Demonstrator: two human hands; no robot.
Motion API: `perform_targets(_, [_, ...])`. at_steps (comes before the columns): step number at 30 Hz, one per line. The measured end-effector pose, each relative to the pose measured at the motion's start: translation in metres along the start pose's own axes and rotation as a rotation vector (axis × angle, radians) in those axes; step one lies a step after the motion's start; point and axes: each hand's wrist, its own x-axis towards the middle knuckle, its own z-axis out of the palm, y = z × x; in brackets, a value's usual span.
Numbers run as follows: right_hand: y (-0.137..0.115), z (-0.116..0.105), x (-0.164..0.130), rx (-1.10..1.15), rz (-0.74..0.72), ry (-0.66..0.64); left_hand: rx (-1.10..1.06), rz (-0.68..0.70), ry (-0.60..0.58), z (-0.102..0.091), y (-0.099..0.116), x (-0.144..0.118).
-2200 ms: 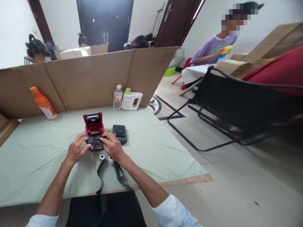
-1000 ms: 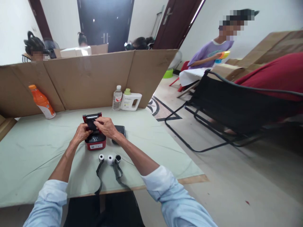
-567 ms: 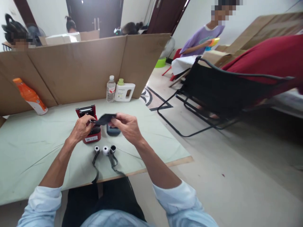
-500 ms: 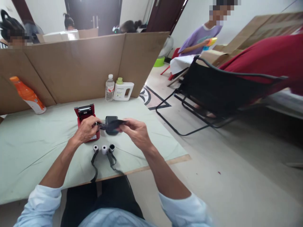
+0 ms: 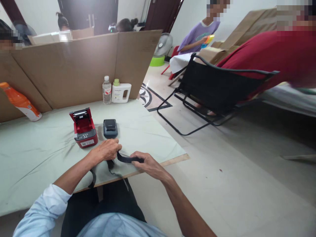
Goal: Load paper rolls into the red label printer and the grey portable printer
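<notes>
A small red printer (image 5: pixel 84 129) stands on the green cloth with its lid tipped open. A dark grey printer (image 5: pixel 110 128) lies just right of it. My left hand (image 5: pixel 106 150) and my right hand (image 5: pixel 146 164) sit near the table's front edge, and each pinches one end of a black strip (image 5: pixel 128 159) stretched between them. More black strip (image 5: pixel 110 166) hangs down below my left hand and over the table edge. The small rolls are hidden under my left hand.
A cardboard screen (image 5: pixel 74 65) walls the back of the table (image 5: pixel 37 154). An orange bottle (image 5: pixel 21 102), a water bottle (image 5: pixel 107 90) and a white jug (image 5: pixel 120 92) stand against it. A black folding chair (image 5: pixel 217 89) and other people are to the right.
My hands lifted a black piece off the red printer, carried it toward me and lowered to the front edge, pulling it out into a strip. The camera swung right.
</notes>
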Motion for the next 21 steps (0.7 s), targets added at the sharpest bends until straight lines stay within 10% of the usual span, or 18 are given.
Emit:
perform_targets(9, [-0.006,-0.003,0.004,0.117,0.026,-0.302,-0.067,0.034,-0.031,0.005,-0.007,-0.012])
perform_targets(16, [-0.003,0.018,0.0,0.168,0.138,-0.378,-0.265,-0.142,0.323,-0.012,-0.048,-0.06])
perform_targets(21, [-0.006,0.025,0.003,0.123,0.146,-0.405,-0.302,-0.201,0.341,0.001,-0.059,-0.096])
